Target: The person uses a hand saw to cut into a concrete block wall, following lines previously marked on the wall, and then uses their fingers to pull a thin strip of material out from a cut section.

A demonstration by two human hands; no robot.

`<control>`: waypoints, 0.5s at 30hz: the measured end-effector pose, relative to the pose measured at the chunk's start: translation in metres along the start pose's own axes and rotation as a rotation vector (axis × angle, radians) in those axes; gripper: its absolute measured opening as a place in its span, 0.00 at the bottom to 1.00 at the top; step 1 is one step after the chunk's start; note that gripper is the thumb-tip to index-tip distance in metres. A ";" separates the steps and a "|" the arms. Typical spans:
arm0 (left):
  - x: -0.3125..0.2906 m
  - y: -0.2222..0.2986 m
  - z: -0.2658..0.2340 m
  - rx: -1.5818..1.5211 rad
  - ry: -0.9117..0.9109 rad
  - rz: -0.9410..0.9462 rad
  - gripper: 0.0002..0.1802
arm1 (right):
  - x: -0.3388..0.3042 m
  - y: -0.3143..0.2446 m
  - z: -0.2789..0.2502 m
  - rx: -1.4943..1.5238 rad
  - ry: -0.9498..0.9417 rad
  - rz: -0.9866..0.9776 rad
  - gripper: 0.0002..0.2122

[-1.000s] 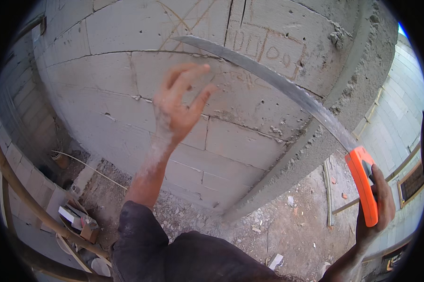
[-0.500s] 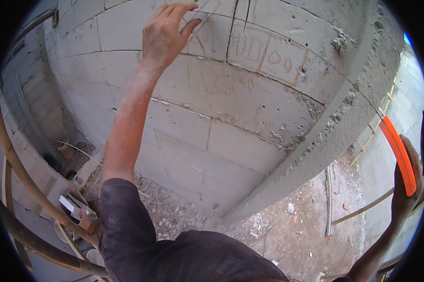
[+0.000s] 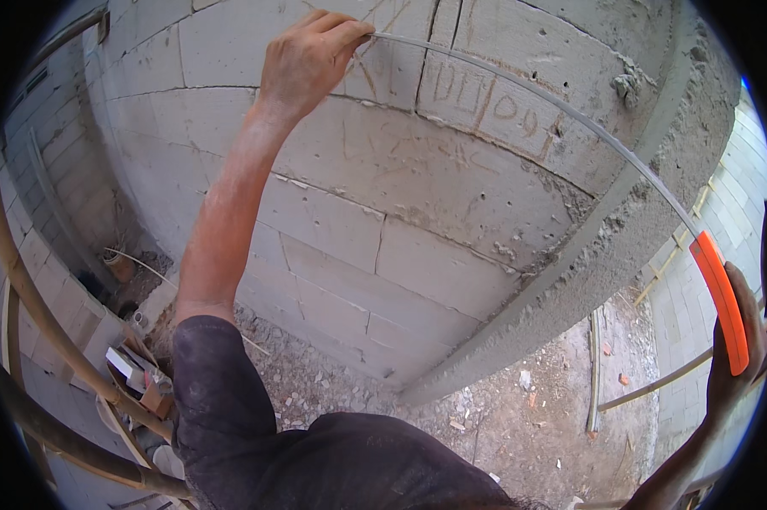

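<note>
My left hand (image 3: 311,64) is raised in front of the grey block wall, thumb and fingers closed on the end of a long, thin grey strip or line (image 3: 587,123). Whether this is a flat strip or a cord, I cannot tell. It runs across the wall and past the concrete column to a narrow, bright orange bar-shaped piece (image 3: 719,297) at far right. My right hand (image 3: 732,357) grips that orange piece near its lower end, with several fingers hidden behind it.
The block wall (image 3: 332,229) has reddish scrawled marks. A rough concrete column (image 3: 570,280) slants down at right. Rubble (image 3: 519,425) covers the ground below. Bamboo poles (image 3: 69,357) cross the left side, beside a pile of containers and boxes (image 3: 137,374).
The thumb and fingers of my left hand have closed together. The thin dark line now looks wider and paler. The orange piece has lowered slightly with my right hand.
</note>
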State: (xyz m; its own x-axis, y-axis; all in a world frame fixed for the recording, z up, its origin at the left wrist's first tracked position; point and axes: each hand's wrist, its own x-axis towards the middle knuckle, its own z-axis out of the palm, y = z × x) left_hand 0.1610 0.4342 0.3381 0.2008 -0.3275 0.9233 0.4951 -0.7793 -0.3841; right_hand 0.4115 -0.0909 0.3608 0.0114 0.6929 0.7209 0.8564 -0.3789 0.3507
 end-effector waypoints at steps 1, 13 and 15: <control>0.000 0.000 -0.001 0.001 -0.031 -0.012 0.06 | 0.002 0.000 -0.001 0.002 0.000 0.000 0.21; 0.021 0.016 -0.004 -0.005 -0.157 0.005 0.08 | 0.015 0.017 0.005 -0.004 -0.044 0.003 0.22; 0.023 0.021 -0.006 -0.019 -0.214 -0.031 0.09 | 0.033 -0.014 0.006 0.231 0.031 0.221 0.21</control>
State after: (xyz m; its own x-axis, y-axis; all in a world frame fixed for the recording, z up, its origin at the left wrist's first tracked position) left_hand 0.1711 0.4078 0.3510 0.3618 -0.1837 0.9140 0.4885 -0.7977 -0.3537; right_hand 0.4030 -0.0590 0.3761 0.1977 0.5892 0.7834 0.9295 -0.3665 0.0411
